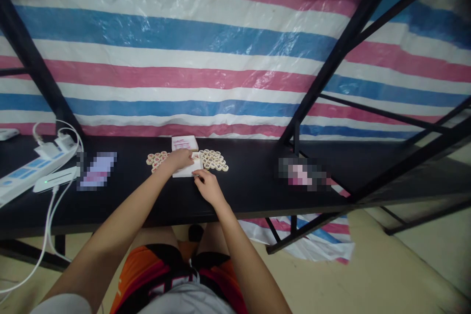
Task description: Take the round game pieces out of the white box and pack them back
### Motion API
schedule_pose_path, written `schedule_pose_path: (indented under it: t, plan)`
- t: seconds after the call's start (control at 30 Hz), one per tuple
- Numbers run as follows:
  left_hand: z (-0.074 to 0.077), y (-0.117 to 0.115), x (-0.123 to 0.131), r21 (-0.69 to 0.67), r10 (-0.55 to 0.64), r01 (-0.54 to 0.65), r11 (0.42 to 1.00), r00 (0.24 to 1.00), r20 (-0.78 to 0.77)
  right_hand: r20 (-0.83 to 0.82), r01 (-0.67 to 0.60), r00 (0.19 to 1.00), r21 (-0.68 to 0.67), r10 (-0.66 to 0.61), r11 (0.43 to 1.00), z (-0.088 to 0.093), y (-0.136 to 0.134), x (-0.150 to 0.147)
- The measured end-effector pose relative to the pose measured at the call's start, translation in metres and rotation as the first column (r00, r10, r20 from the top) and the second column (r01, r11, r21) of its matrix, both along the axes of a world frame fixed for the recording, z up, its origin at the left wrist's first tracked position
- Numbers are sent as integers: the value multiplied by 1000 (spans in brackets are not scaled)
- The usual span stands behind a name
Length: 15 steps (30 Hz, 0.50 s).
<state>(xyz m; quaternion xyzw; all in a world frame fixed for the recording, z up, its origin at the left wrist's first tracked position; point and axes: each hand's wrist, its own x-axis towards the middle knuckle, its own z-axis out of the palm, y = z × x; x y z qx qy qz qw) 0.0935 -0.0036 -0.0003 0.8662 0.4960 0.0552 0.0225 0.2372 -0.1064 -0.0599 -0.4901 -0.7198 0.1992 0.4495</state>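
A small white open box [182, 172] sits on the black desk, with a few round pieces inside. My left hand [180, 159] reaches over its left part, fingers bent down and together at the pieces; what they hold, if anything, is hidden. At the box's front right corner is my right hand [208, 186], its thumb and fingers closed on the edge. Round pieces with red marks [150, 159] lie left of the box, partly behind my left hand. More round pieces with dark marks [212, 159] are grouped to the right. Behind stands a white lid with pink print [184, 143].
At the left are a white power strip [31, 169] with cables, a white device [55, 180] and a blurred phone [97, 170]. A pixelated item [301, 174] lies at the right by the black frame [320, 78]. Striped sheeting [184, 78] hangs behind.
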Motion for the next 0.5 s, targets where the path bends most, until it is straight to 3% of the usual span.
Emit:
schedule_pose_path:
  t: [0.17, 0.27, 0.4, 0.5]
  plan:
    - [-9, 4, 6, -19, 0, 2, 1000, 998, 61, 1, -1, 1000, -3, 1, 1000, 0, 0, 0]
    - [-9, 6, 1, -30, -22, 28, 999, 984, 178, -3, -2, 1000, -4, 2, 1000, 0, 0, 0]
    - [2, -4, -30, 103, -25, -18, 994, 915, 403, -16, 0, 1000, 0, 0, 1000, 1, 0, -1]
    - [3, -22, -69, 168, 78, -193, 967, 848, 525, -14, 7, 1000, -2, -7, 1000, 1, -1, -1]
